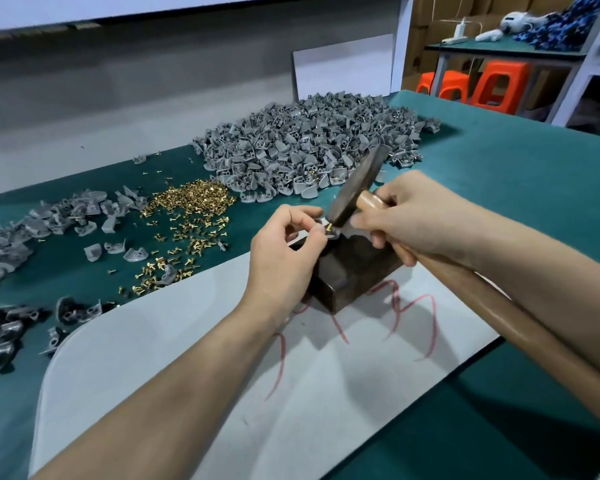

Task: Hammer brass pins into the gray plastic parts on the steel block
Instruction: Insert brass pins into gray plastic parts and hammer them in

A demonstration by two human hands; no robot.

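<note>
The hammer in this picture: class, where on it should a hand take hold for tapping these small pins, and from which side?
Probably high on the wooden handle, just under the steel head, coming from the right, as the right hand does. The long handle trails back along that forearm, and a choked-up grip should suit short taps on the brass pin that the left hand steadies.

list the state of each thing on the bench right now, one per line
left hand: pinching the gray part on the block
right hand: grip closed on the hammer handle near the head
hammer: head down at the pin
brass pin: upright in the part
steel block: resting on the gray sheet
brass pins pile: loose
</note>
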